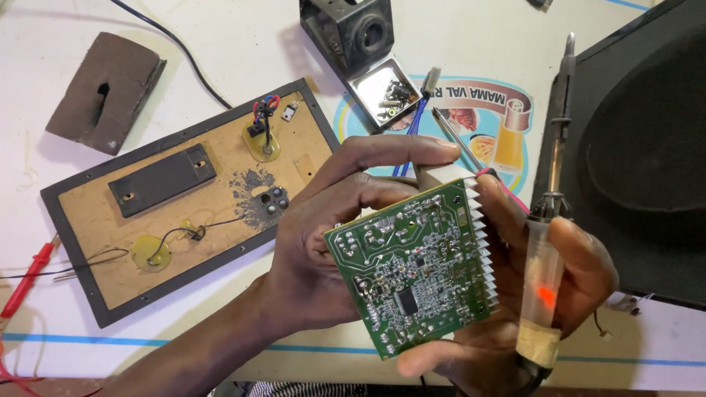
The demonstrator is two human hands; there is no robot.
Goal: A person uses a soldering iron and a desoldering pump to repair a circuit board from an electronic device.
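Both hands are occupied: my left hand (323,242) grasps a green circuit board (408,268) from behind, thumb over its far edge, holding it up above the near edge of the bench (243,44) with the solder side facing me. My right hand (559,294) supports the board's right side, where a finned white heat sink (482,242) is fixed, and it also clasps a soldering iron (548,235) whose tip points away toward the far side, well off the board. From this I judge the work is at an inspection stage: the iron touches no joint, and I cannot tell whether any joint has been reworked. On the left lies a brown panel (184,198) in a black frame, its wires trailing loose, which suggests reassembly is left. Beyond the board sit a small tray of screws (386,92) and a screwdriver (456,136); a red probe (29,276) lies far left.
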